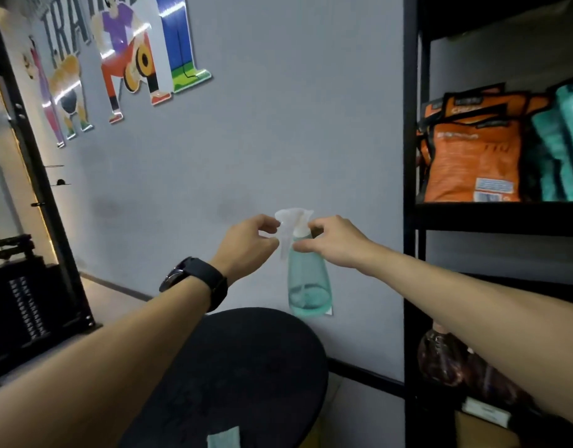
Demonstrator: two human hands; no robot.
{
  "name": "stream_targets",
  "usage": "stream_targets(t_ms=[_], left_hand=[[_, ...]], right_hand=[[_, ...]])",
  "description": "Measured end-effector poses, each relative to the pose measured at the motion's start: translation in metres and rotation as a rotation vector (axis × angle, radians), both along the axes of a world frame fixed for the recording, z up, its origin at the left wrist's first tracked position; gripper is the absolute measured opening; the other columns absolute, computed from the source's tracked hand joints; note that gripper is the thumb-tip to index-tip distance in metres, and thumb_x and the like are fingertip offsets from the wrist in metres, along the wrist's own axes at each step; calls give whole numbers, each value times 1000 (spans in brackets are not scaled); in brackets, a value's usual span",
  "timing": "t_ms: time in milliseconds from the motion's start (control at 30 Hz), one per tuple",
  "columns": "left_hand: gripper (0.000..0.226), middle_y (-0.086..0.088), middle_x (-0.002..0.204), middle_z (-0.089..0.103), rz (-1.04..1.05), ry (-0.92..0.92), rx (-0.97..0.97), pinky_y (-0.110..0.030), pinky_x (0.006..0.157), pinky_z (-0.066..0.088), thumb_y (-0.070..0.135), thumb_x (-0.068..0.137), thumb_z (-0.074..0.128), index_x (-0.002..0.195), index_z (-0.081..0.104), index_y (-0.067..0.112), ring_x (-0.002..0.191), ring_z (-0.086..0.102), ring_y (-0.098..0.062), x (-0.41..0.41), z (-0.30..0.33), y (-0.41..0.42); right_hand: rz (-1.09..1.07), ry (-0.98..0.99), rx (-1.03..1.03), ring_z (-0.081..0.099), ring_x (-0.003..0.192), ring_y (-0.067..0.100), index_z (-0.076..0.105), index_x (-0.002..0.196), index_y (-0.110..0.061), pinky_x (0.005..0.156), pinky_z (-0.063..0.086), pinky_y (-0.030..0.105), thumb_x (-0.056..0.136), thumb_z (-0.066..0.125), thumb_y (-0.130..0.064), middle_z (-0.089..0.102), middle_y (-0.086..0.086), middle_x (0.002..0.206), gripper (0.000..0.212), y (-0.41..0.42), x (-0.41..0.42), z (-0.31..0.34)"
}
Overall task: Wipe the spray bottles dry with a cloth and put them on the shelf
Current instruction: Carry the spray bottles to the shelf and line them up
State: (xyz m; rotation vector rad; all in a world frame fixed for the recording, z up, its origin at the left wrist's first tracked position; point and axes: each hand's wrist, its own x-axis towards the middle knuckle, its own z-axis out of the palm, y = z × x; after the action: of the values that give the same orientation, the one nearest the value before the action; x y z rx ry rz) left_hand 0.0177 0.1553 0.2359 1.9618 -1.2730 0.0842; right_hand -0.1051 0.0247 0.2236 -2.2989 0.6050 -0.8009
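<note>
Fingers of the right hand pinch the neck of a teal spray bottle, held in the air above the round black table. The left hand nips its white trigger head. A green cloth lies unused on the table. Shelving seems the remaining step: the black shelf, beside orange bags, waits to the right.

The spray bottle was clear teal-tinted plastic, smooth, with a milky white plastic trigger head. The round desk looked matt black. The shelf had a black, dull metal frame; its orange bags were glossy. A teal cloth at the desk's near edge looked soft.
</note>
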Motion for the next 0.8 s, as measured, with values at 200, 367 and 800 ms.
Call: stream_targets(t_ms=[200, 367, 800], left_hand=[[34, 12, 125, 66, -132, 28, 9, -22, 85, 44, 20, 94, 58, 128, 62, 24, 105, 65, -7, -40, -8, -32], [30, 15, 121, 66, -270, 62, -1, -6, 68, 38, 20, 95, 58, 124, 63, 26, 98, 64, 3, -79, -19, -59], [28, 16, 114, 68, -634, 250, -12, -6, 73, 45, 14, 96, 58, 120, 66, 26, 101, 64, 3, -211, -66, -119]], right_hand=[[-92, -2, 1, 65, 88, 22, 68, 90, -14, 69, 48, 31, 80, 72, -39, 69, 7, 94, 28, -14, -55, -4], [-207, 2, -31, 63, 75, 14, 66, 77, -20, 64, 46, 30, 77, 74, -40, 67, -2, 79, 22, -26, -110, -10], [-464, -63, 99, 65, 90, 9, 72, 99, -14, 73, 47, 25, 84, 73, -28, 72, -4, 97, 21, -30, -269, -24]])
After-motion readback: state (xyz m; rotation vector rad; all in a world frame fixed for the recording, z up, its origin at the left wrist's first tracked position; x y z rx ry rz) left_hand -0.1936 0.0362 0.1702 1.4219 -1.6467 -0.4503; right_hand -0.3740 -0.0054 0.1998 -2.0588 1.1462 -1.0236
